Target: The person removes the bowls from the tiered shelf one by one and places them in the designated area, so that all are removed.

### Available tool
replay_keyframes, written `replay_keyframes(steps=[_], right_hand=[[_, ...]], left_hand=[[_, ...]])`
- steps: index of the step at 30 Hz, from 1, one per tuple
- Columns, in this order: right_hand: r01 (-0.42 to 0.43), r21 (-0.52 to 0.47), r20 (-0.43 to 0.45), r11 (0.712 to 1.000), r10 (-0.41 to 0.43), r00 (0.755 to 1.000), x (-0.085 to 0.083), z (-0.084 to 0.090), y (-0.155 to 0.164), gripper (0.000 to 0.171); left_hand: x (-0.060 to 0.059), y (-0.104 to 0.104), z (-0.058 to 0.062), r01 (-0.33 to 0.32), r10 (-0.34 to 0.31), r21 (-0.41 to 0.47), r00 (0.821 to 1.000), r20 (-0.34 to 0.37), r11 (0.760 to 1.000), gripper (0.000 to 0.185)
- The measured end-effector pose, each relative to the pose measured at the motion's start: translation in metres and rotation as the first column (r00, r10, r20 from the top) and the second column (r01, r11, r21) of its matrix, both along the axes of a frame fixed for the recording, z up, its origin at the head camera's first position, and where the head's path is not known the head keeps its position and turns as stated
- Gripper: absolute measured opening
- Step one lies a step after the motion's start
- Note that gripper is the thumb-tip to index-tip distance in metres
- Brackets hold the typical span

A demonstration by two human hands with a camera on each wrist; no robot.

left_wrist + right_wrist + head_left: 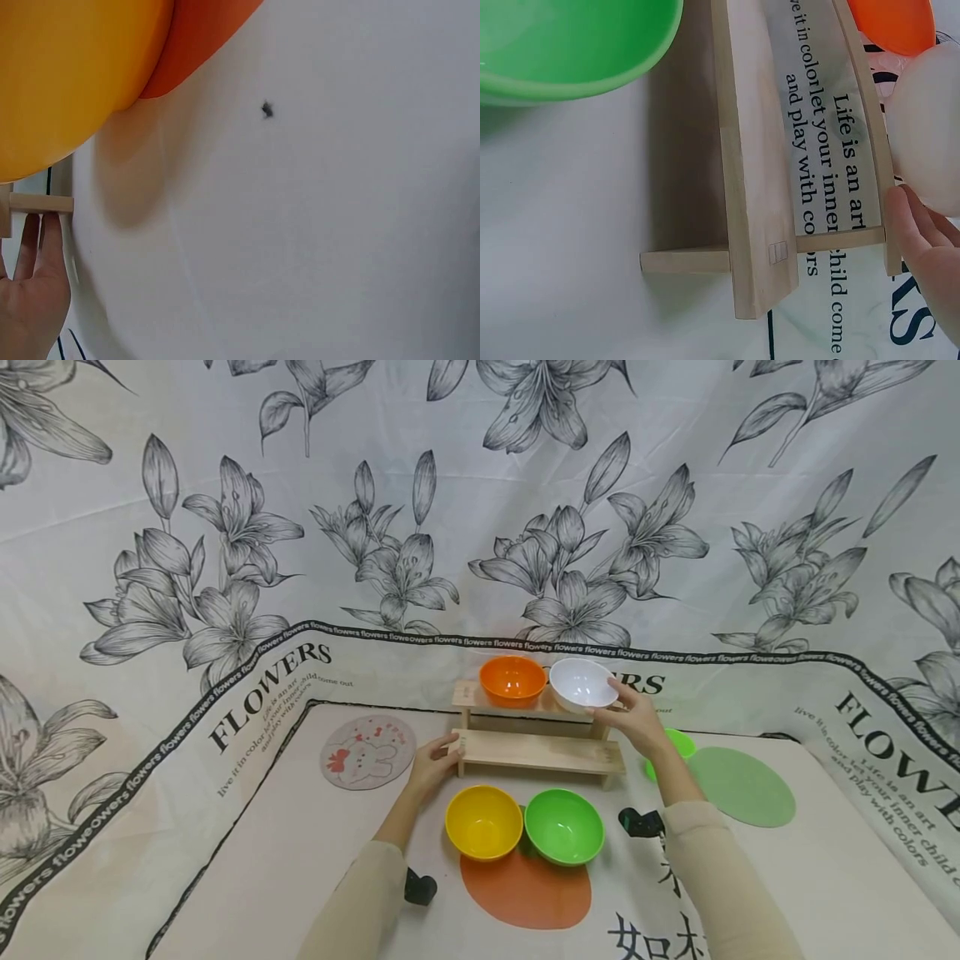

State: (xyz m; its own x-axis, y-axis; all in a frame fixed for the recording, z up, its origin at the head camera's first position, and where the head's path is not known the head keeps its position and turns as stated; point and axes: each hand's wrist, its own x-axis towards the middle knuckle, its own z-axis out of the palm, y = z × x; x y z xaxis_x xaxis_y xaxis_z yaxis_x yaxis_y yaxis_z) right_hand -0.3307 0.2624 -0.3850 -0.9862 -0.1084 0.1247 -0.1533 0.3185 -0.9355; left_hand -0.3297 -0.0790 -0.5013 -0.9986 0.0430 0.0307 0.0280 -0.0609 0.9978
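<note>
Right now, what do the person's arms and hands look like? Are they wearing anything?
Both arms wear long, snug, cream-coloured sleeves that stop short of the wrists. A small black gadget is strapped on each forearm, at the sleeve's end. The left hand and the right hand are bare: no gloves, and no rings or watch that I can see.

Two-step wooden rack mid-surface. Top step: two bowls side by side, left bowl, right bowl. Before the rack: two more bowls touching, on a round mat. Cartoon coaster left of rack; flat mat right.
</note>
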Motion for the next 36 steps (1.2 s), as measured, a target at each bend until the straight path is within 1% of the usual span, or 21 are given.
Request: replay_keyframes(steps=[7, 14, 16, 20, 21, 24, 27, 28, 31, 36], right_hand=[[0.023, 0.019, -0.006, 1.0, -0.023, 1.0, 0.001, -0.002, 0.001, 0.088], [0.029, 0.038, -0.008, 0.999, -0.029, 1.0, 0.006, -0.001, 0.002, 0.087], [0.025, 0.047, -0.008, 0.999, -0.025, 1.0, 0.009, 0.0, 0.004, 0.087], [-0.008, 0.052, -0.017, 0.999, 0.009, 1.0, 0.015, 0.002, 0.007, 0.086], [-0.014, 0.058, -0.014, 0.998, 0.015, 1.0, 0.016, 0.002, 0.007, 0.087], [-0.024, 0.074, -0.007, 0.997, 0.024, 1.0, 0.021, 0.004, 0.009, 0.087], [-0.037, 0.052, 0.002, 0.998, 0.037, 0.999, 0.026, 0.006, 0.011, 0.088], [-0.04, 0.039, -0.001, 0.998, 0.04, 0.999, 0.028, 0.006, 0.012, 0.087], [-0.055, 0.008, -0.012, 0.998, 0.055, 0.998, 0.032, 0.006, 0.014, 0.087], [-0.049, 0.033, -0.041, 0.998, 0.051, 0.998, 0.038, 0.001, 0.018, 0.085]], left_hand=[[0.0, 0.001, -0.001, -0.007, 0.007, 0.002, 1.0, 0.012, 1.0, 0.044], [0.0, 0.0, -0.001, 0.003, -0.003, 0.006, 1.0, 0.009, 1.0, 0.045], [0.0, 0.0, -0.001, 0.004, -0.004, 0.011, 1.0, 0.014, 1.0, 0.045], [0.0, 0.0, 0.0, 0.006, -0.006, 0.004, 1.0, 0.012, 1.0, 0.046], [0.001, 0.0, 0.0, 0.011, -0.011, 0.006, 1.0, 0.012, 1.0, 0.046], [0.007, -0.001, 0.011, 0.031, -0.031, 0.001, 0.999, 0.006, 1.0, 0.046], [0.007, -0.001, 0.011, 0.047, -0.047, 0.004, 0.999, 0.004, 0.999, 0.046], [0.006, -0.001, 0.011, 0.045, -0.045, 0.0, 0.999, 0.003, 0.999, 0.046], [0.0, -0.001, 0.001, 0.029, -0.029, -0.001, 1.0, 0.001, 1.0, 0.046], [0.0, 0.001, 0.0, 0.002, -0.003, 0.005, 1.0, 0.012, 1.0, 0.044]])
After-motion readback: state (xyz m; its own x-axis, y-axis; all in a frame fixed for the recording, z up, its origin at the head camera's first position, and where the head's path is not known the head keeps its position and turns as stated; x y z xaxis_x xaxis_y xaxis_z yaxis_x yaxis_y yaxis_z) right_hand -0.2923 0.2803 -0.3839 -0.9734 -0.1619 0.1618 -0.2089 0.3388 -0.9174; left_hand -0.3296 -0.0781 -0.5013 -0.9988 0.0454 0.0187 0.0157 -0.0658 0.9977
